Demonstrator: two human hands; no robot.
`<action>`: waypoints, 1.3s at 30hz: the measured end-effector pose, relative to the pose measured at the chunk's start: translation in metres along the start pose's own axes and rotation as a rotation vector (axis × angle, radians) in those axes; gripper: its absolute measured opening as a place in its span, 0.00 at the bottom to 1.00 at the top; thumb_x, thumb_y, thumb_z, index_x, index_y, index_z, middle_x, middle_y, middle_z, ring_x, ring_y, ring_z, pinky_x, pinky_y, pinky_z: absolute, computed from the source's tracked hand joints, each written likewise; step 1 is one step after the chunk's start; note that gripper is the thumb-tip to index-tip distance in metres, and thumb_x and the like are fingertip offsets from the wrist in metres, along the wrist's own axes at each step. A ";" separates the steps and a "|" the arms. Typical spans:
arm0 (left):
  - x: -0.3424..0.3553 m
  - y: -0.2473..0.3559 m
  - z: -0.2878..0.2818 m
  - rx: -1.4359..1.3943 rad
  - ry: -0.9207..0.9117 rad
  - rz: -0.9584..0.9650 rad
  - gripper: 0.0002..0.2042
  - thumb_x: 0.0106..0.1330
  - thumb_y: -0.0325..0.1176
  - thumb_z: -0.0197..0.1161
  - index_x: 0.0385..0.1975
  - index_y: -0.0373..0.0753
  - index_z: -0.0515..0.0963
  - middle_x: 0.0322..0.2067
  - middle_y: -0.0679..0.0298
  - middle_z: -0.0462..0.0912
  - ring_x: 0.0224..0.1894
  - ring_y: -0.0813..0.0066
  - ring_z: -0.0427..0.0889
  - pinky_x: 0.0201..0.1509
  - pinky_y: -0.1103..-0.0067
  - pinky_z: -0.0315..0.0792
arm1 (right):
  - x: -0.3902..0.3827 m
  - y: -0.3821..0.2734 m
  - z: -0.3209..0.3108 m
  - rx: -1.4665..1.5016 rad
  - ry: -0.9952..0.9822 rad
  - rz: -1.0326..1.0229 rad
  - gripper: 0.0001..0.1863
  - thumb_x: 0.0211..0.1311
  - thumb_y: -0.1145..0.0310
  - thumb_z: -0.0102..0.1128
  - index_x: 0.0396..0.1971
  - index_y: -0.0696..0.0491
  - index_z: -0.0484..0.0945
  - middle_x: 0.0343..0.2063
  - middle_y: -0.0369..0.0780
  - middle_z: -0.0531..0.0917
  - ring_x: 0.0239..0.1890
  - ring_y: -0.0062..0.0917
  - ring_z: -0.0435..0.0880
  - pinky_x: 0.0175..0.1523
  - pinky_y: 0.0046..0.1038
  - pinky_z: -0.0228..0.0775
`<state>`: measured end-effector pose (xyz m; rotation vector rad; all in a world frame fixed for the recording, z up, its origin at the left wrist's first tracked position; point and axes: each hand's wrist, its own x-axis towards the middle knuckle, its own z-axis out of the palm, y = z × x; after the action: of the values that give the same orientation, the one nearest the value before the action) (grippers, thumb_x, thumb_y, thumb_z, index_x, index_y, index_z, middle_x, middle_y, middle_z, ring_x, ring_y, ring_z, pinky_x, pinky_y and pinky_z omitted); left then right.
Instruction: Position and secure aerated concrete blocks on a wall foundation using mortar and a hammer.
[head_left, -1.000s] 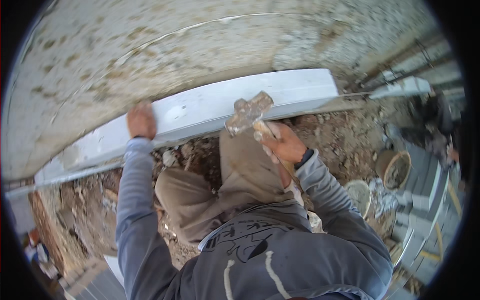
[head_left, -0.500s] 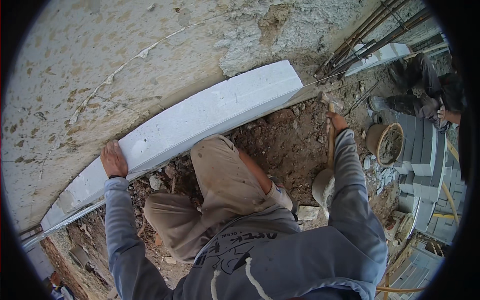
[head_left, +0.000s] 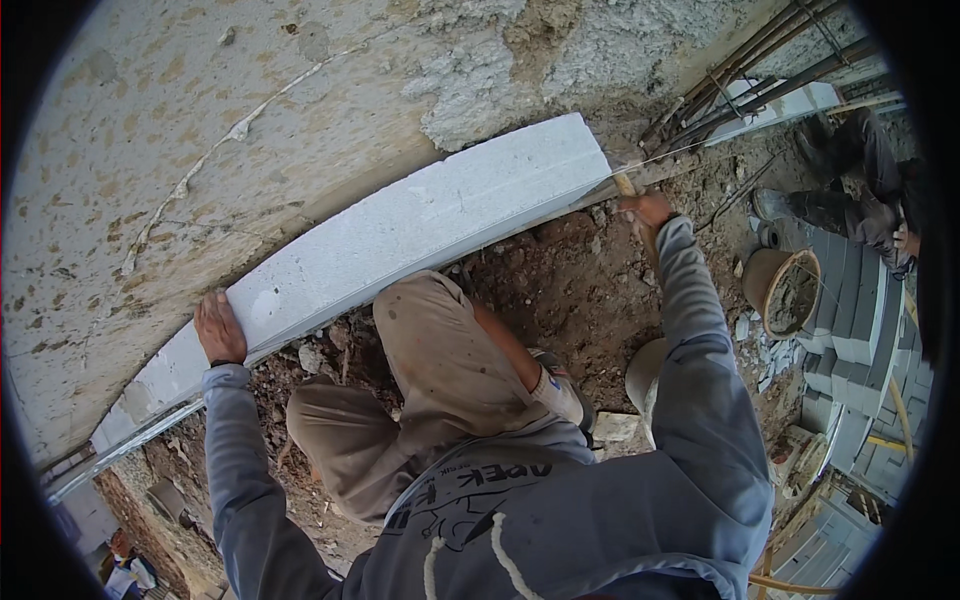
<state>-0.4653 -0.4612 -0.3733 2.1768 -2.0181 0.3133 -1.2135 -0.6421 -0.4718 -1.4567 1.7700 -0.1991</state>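
Observation:
A long white lightweight block [head_left: 430, 215] lies along the foot of the rough plastered wall. My left hand [head_left: 219, 328] rests on its top toward the left, fingers stretched out and holding nothing. Whether the white course is one block or several there, I cannot tell. My right hand [head_left: 648, 208] is wrapped round the wooden handle of a hammer [head_left: 624, 184], just off the block's right end. The hammer's head is blurred beside that end, and I cannot tell whether it touches.
A thin string [head_left: 685, 149] runs right from the block's end, near steel rods [head_left: 765, 75]. A bucket of mortar [head_left: 790, 295] stands beside stacked grey blocks [head_left: 855, 305]. Another person's legs [head_left: 840, 205] are at the far right. Loose soil [head_left: 560, 270] lies before the block.
My right hand has swung the hammer up and left, to the right end of the white block. My left hand has stayed on the block's top. The view has shifted slightly.

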 end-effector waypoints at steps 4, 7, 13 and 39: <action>-0.003 -0.003 0.003 -0.062 -0.010 -0.099 0.18 0.74 0.37 0.39 0.39 0.28 0.74 0.41 0.44 0.76 0.48 0.43 0.71 0.57 0.60 0.62 | -0.006 -0.001 -0.014 0.238 0.145 0.184 0.20 0.51 0.55 0.64 0.22 0.61 0.79 0.21 0.45 0.82 0.20 0.35 0.80 0.33 0.36 0.73; -0.004 -0.006 0.006 -0.053 0.048 0.006 0.18 0.74 0.37 0.40 0.40 0.28 0.74 0.41 0.44 0.76 0.47 0.43 0.71 0.56 0.60 0.63 | -0.006 -0.015 -0.012 0.241 0.110 0.309 0.18 0.52 0.58 0.64 0.19 0.59 0.76 0.19 0.43 0.81 0.14 0.34 0.77 0.30 0.35 0.72; -0.003 -0.008 0.008 -0.023 0.008 -0.004 0.19 0.74 0.37 0.39 0.41 0.28 0.73 0.41 0.43 0.76 0.47 0.43 0.71 0.55 0.60 0.63 | -0.004 -0.036 0.019 0.147 -0.067 0.143 0.19 0.45 0.58 0.69 0.23 0.61 0.77 0.20 0.44 0.82 0.21 0.33 0.80 0.34 0.32 0.73; 0.003 0.000 -0.001 -0.091 -0.077 -0.112 0.20 0.74 0.38 0.39 0.43 0.26 0.74 0.47 0.43 0.76 0.52 0.44 0.71 0.62 0.62 0.61 | -0.015 -0.028 0.009 0.081 0.033 0.159 0.26 0.42 0.56 0.70 0.37 0.62 0.79 0.28 0.46 0.83 0.35 0.34 0.81 0.42 0.34 0.71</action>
<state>-0.4654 -0.4636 -0.3716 2.2664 -1.8989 0.1225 -1.1864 -0.6342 -0.4545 -1.2557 1.8729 -0.2108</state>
